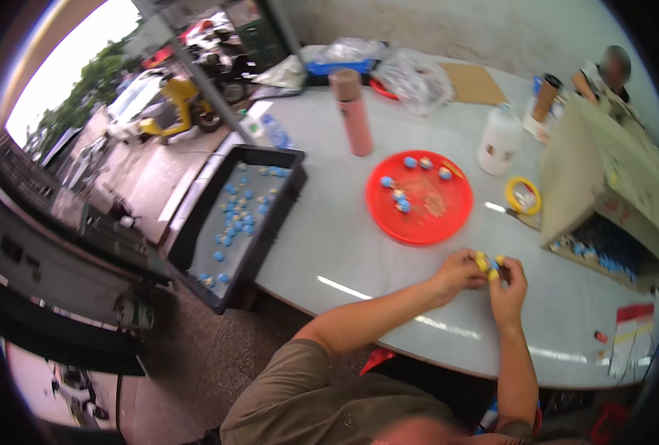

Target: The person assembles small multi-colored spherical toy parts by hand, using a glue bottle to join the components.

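Observation:
My left hand (461, 273) and my right hand (511, 283) meet over the near side of the table, fingers pinched together. Between the fingertips shows a small blue ball (494, 265), partly hidden by the fingers. Yellow coverings wrap several fingertips of both hands. Just beyond the hands lies a round red plate (384, 215) bearing several small blue-and-white balls (401, 202) and a scatter of tan crumbs. To the left, a black tray (283, 202) holds many more such balls (239, 219), spread over its pale bottom.
At the right, an open box (593, 152) lies on its side with blue pieces inside. Near it are a yellow tape roll (535, 194), a cutter (519, 216) and a white bottle (499, 141). Behind the plate stands a pink flask (354, 119). Another person (604, 81) is at the far right.

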Demonstrator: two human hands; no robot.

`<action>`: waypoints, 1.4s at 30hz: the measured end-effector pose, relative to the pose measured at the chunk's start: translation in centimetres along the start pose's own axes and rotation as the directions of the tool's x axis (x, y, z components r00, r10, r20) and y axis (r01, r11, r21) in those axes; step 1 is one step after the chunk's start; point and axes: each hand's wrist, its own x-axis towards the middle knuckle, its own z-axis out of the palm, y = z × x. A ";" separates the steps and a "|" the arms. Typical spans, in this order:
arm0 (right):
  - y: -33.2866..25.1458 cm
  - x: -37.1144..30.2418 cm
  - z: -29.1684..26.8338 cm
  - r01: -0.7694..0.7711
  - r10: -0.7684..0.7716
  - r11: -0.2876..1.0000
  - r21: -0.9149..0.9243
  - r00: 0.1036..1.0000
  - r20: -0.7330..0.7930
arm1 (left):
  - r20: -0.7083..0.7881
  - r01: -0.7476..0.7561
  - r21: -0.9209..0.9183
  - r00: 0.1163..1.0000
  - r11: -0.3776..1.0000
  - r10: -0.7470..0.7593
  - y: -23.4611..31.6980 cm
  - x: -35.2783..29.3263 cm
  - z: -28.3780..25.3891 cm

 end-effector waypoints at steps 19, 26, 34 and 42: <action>-1.9 1.1 -2.1 -0.003 0.001 1.000 0.015 0.989 0.150 | 0.017 0.084 -0.047 0.996 0.995 -0.083 1.2 -1.4 1.1; -2.7 1.0 -2.3 0.022 -0.002 0.994 -0.110 0.984 0.177 | 0.019 0.044 0.010 0.999 0.999 -0.044 1.1 -1.3 1.2; -2.8 1.1 -2.5 0.040 -0.019 0.995 -0.094 0.977 0.212 | 0.029 -0.036 0.035 0.999 0.999 0.035 0.2 -1.1 0.9; -2.4 1.1 -2.7 -0.063 0.068 0.998 -0.031 0.971 0.230 | 0.037 -0.065 0.036 0.997 0.997 0.064 0.0 -1.1 0.9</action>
